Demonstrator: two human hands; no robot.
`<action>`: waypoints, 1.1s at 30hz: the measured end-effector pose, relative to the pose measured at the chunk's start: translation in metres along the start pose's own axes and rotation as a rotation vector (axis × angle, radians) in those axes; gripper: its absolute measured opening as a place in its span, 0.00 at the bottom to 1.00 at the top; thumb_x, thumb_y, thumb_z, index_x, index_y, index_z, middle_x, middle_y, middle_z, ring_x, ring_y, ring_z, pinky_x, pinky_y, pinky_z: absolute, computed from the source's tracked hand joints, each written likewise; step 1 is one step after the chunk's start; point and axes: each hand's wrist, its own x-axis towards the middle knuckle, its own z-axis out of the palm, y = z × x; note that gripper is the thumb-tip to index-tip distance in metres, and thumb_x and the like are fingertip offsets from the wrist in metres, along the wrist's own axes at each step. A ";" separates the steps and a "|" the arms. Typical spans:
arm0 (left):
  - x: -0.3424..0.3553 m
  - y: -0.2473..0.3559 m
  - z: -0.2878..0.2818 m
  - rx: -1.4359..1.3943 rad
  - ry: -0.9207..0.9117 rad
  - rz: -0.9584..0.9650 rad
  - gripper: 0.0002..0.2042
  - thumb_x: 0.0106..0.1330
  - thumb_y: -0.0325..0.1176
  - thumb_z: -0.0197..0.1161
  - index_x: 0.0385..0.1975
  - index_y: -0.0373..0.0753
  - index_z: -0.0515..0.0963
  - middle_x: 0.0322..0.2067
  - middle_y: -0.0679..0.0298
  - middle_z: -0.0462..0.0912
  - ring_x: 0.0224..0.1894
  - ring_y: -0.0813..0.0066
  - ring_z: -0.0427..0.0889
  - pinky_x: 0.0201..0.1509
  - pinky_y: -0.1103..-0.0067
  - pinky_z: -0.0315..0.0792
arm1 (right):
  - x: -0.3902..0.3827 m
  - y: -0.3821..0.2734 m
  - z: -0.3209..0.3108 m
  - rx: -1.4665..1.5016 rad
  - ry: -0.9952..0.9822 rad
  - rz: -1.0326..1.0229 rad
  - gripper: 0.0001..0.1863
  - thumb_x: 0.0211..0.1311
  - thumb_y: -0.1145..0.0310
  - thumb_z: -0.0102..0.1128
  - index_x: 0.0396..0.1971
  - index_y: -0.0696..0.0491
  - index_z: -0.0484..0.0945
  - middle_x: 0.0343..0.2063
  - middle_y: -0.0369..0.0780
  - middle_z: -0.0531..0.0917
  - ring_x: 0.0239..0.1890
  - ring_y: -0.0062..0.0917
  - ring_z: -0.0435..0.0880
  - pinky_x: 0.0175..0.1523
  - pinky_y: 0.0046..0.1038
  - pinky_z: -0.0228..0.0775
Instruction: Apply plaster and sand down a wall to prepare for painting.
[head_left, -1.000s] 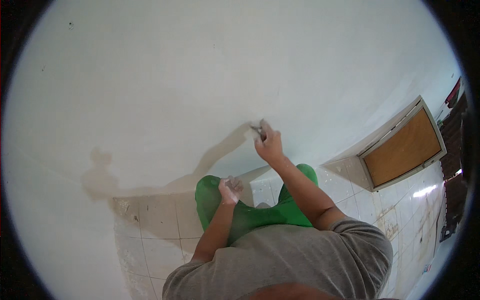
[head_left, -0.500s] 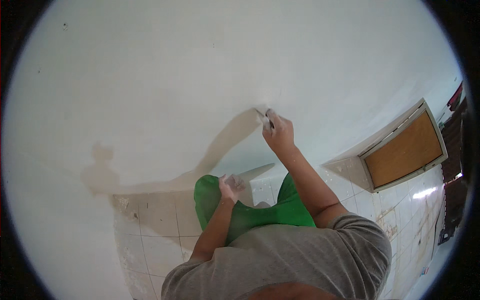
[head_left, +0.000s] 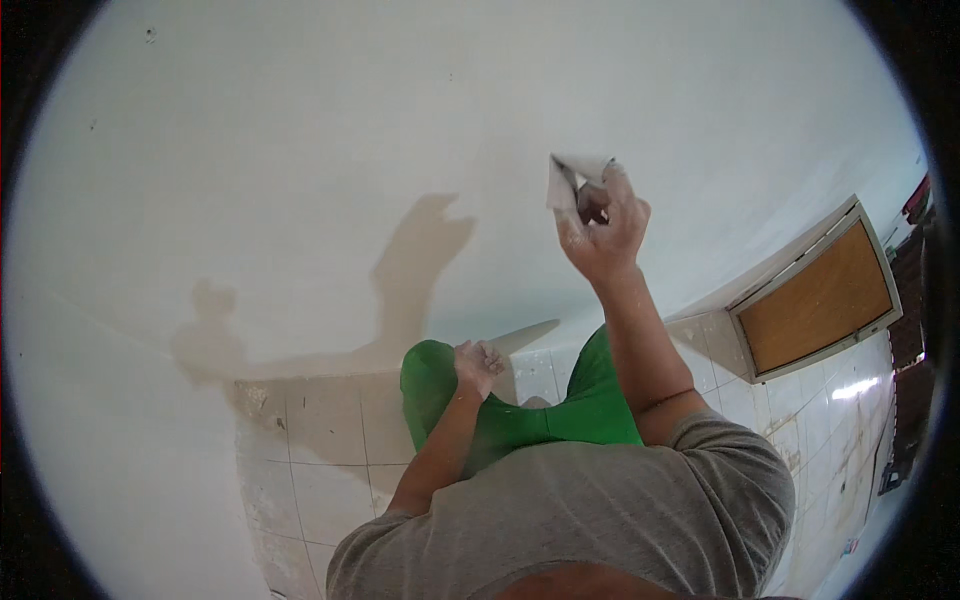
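A pale, folded, sheet-like piece (head_left: 566, 172) with a dark inner side is gripped between the thumb and fingers of my right hand (head_left: 605, 215), raised in front of the white wall (head_left: 330, 140). It seems held off the wall, and its shadow falls to the left. My left hand (head_left: 479, 364), whitened with powder, rests by my left knee in green trousers (head_left: 427, 358), fingers curled; whether anything is in them is hidden.
A low door (head_left: 815, 290) with an orange-brown panel and pale frame stands at right. Stained white floor tiles (head_left: 325, 430) run along the wall's foot. Dark items (head_left: 905, 400) line the far right edge. Small marks (head_left: 150, 35) dot the upper wall.
My right hand has moved up and to the right, and more of the folded piece now shows. Its shadow has separated further from it. My left hand has barely moved.
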 end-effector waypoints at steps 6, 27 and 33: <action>0.002 0.001 -0.008 -0.038 -0.080 0.031 0.22 0.60 0.54 0.46 0.19 0.39 0.64 0.18 0.64 0.59 0.21 0.69 0.60 0.28 0.74 0.54 | -0.034 0.065 0.034 -0.178 -0.142 -0.038 0.13 0.46 0.79 0.58 0.35 0.54 0.75 0.15 0.46 0.74 0.18 0.43 0.77 0.25 0.37 0.69; -0.003 -0.002 0.001 0.045 -0.174 0.064 0.20 0.60 0.51 0.47 0.18 0.41 0.62 0.18 0.66 0.58 0.22 0.71 0.60 0.30 0.75 0.55 | 0.014 0.035 0.031 -0.108 -0.118 -0.082 0.12 0.49 0.75 0.60 0.37 0.53 0.76 0.17 0.46 0.76 0.21 0.43 0.77 0.25 0.39 0.67; -0.013 0.000 0.002 -0.074 -0.108 0.091 0.20 0.59 0.52 0.48 0.18 0.42 0.62 0.18 0.66 0.58 0.22 0.71 0.59 0.29 0.75 0.53 | -0.079 0.077 0.039 -0.206 -0.213 0.081 0.14 0.50 0.76 0.57 0.39 0.50 0.78 0.19 0.47 0.78 0.22 0.44 0.78 0.26 0.42 0.69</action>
